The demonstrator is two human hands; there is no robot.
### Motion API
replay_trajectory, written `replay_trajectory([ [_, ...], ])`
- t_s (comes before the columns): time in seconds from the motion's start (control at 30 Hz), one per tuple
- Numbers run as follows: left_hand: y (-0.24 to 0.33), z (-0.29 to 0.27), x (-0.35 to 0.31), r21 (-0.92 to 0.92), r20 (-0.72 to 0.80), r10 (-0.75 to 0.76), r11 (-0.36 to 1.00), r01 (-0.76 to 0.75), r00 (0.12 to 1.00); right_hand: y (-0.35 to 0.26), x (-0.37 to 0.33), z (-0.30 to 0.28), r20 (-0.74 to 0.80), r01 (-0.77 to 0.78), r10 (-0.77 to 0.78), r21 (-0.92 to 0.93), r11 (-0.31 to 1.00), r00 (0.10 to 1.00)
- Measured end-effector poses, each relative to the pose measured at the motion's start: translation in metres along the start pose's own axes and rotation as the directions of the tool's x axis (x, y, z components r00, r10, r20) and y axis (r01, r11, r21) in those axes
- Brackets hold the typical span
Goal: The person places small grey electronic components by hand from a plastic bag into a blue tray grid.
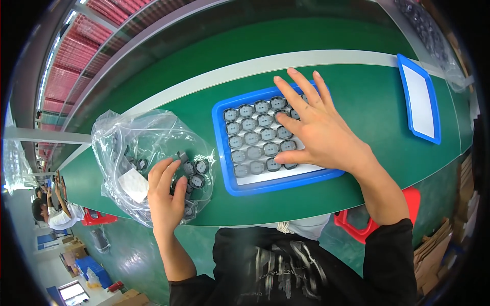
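My left hand (167, 196) is over a clear plastic bag (166, 125) at the left, fingers curved and thumb apart from the index finger. Small dark grey round plastic parts (196, 180) lie in the bag, one of them (182, 156) right by my index fingertip. My right hand (324, 130) spreads its fingers above a blue-rimmed tray (235, 189). Rows of similar grey parts (251, 138) stand on the tray's white base. The hand covers the tray's right side, so the parts beneath it are partly hidden.
A second blue tray (437, 120) with a white base lies at the right of the green table (194, 104). A white label (133, 184) shows at the bag. Red stools (352, 227) stand below the table edge. Another person (62, 217) is far left.
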State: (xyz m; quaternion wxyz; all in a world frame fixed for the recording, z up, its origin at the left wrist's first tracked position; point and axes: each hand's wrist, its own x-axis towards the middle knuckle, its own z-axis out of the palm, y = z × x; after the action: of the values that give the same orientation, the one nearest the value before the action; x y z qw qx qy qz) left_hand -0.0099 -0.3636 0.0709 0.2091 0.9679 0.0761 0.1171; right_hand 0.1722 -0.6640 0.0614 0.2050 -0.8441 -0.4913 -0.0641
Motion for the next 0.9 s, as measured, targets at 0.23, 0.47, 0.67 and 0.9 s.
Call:
replay_trajectory([
  [0.23,0.0,0.004,-0.003,-0.041,-0.034,-0.005,0.999,0.003,0.999,-0.01,0.002,0.01,-0.034,-0.02,0.021,0.014,1.0,0.999],
  [0.47,-0.002,0.006,-0.007,-0.028,-0.039,0.002,1.0,-0.003,0.999,-0.023,0.003,0.024,-0.078,-0.115,0.12,0.064,0.991,0.99],
  [0.67,-0.004,0.01,-0.003,-0.042,-0.07,0.001,0.999,-0.004,0.998,-0.027,0.002,0.027,-0.039,-0.202,0.206,0.084,0.976,0.978],
  [0.9,0.007,0.012,0.038,0.07,-0.026,-0.181,0.981,0.183,0.983,-0.011,0.005,0.014,-0.151,-0.25,0.273,0.156,0.956,0.95],
])
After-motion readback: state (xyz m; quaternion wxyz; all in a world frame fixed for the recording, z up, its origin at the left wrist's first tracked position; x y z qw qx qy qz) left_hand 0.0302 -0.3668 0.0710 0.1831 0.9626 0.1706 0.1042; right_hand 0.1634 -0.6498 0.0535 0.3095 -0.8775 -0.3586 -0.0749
